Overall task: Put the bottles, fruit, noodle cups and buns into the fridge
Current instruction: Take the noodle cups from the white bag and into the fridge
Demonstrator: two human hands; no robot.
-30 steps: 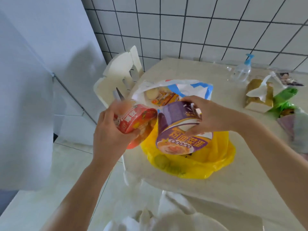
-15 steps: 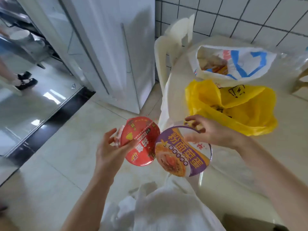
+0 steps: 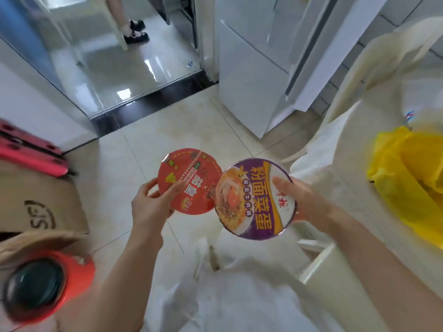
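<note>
My left hand [image 3: 153, 207] grips the red noodle cup [image 3: 189, 180]; my right hand [image 3: 304, 200] grips the purple noodle cup [image 3: 254, 200] just beside it. The white fridge [image 3: 254, 75] stands at one o'clock.

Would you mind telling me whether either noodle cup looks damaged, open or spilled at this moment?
Nothing stands out. The left hand holds the red noodle cup and the right hand holds the purple noodle cup; both lids look sealed and flat, with no visible dents or spills. The cups' sides are hidden.
</note>
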